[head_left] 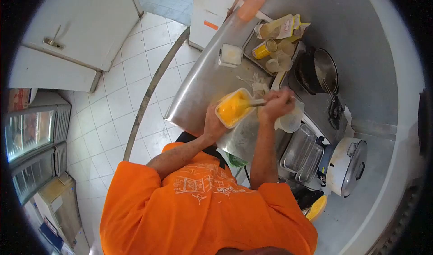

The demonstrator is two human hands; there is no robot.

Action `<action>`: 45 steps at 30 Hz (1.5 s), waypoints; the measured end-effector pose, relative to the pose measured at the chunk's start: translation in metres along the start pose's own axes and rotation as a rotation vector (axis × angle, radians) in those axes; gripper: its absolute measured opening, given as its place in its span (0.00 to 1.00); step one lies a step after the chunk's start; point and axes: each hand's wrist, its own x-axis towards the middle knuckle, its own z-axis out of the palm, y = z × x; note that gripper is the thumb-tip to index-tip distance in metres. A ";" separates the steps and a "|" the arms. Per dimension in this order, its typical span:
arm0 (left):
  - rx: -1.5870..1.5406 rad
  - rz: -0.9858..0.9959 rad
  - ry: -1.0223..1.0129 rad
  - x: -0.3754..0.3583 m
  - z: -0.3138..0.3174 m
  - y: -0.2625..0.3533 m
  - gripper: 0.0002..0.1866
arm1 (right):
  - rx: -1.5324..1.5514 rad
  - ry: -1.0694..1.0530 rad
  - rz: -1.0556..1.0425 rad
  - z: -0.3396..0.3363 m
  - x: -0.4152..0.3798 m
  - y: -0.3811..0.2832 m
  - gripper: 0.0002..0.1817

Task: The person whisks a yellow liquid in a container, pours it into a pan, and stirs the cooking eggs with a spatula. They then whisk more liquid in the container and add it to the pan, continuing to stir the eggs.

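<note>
My left hand (pixel 214 121) is wrapped round the near side of a white rectangular plastic tub (pixel 242 117), keeping it tilted above the metal counter. A bright yellow-orange mixture (pixel 232 107) lies inside the tub. Closed and slightly blurred, my right hand (pixel 278 104) grips a utensil with a grey handle (pixel 256 102). The utensil's far end is in the mixture and smeared by motion, so its kind cannot be made out. Just below my right hand is a translucent round container (pixel 291 119). Crumpled clear plastic (pixel 259 84) lies beyond the tub.
On the steel counter (pixel 198 86) sits a lidded square tub (pixel 230 55). A tray behind holds a yellow can (pixel 264 49), cups and a carton (pixel 282 27). To the right are a black pan (pixel 325 69), clear rectangular containers (pixel 300 149) and a large lidded pot (pixel 345 165).
</note>
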 end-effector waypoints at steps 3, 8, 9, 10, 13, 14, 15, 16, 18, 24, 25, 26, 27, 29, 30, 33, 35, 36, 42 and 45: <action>0.191 0.127 0.111 -0.001 -0.004 0.022 0.23 | -0.259 0.124 0.118 0.008 -0.017 0.045 0.16; 0.204 0.036 0.053 -0.015 0.019 -0.034 0.24 | -0.105 0.263 -0.095 -0.005 -0.011 0.014 0.18; 0.170 0.029 0.012 -0.015 0.023 -0.037 0.24 | -0.129 0.185 -0.037 -0.012 -0.016 0.024 0.18; 0.137 0.020 -0.029 -0.013 0.025 -0.036 0.25 | -0.138 0.100 0.012 -0.012 -0.014 0.030 0.18; 0.128 0.055 0.054 -0.014 0.021 -0.023 0.23 | -0.120 0.105 0.052 -0.019 -0.004 0.016 0.16; 0.136 0.061 0.083 -0.014 0.020 -0.019 0.22 | -0.155 0.127 -0.012 -0.028 -0.003 0.026 0.15; 0.138 0.065 0.103 -0.014 0.021 -0.017 0.21 | -0.191 0.156 -0.081 -0.031 -0.005 0.025 0.14; 0.127 0.065 0.109 -0.014 0.022 -0.015 0.21 | -0.205 0.109 -0.030 -0.029 -0.007 0.027 0.13; 0.112 0.076 0.123 -0.011 0.023 -0.012 0.19 | -0.219 0.015 0.070 -0.012 -0.011 0.038 0.13; 0.106 0.089 0.201 -0.008 0.023 0.000 0.16 | -0.115 -0.005 0.041 -0.017 -0.004 0.032 0.13; 0.057 0.076 0.185 -0.003 0.020 0.004 0.16 | -0.090 -0.111 0.103 -0.009 0.000 0.018 0.13; 0.020 0.055 0.173 -0.001 0.021 0.002 0.15 | -0.051 -0.033 0.092 -0.004 -0.002 -0.006 0.13; -0.018 0.027 0.159 -0.004 0.022 0.001 0.15 | -0.092 0.015 0.022 -0.011 0.000 0.015 0.14; -0.099 -0.019 0.115 -0.013 0.025 -0.001 0.15 | -0.171 0.122 -0.130 -0.031 0.000 0.069 0.16; -0.072 0.005 0.118 -0.009 0.026 -0.008 0.15 | -0.243 -0.059 -0.003 -0.023 -0.014 0.061 0.16; 0.063 0.052 0.128 -0.016 0.031 -0.033 0.17 | -0.015 -0.109 -0.032 -0.011 -0.002 -0.001 0.15; 0.042 -0.015 0.068 -0.027 0.038 -0.038 0.21 | -0.069 0.017 0.011 -0.016 -0.006 0.017 0.18; 0.048 0.002 0.046 -0.020 0.036 -0.037 0.23 | -0.110 -0.007 0.063 -0.008 -0.012 0.029 0.18; 0.168 0.084 -0.004 -0.020 0.027 -0.034 0.26 | -0.103 0.100 -0.093 -0.017 0.008 0.045 0.15; 0.166 0.098 0.008 -0.017 0.024 -0.033 0.27 | -0.104 -0.018 0.086 -0.002 -0.002 0.007 0.15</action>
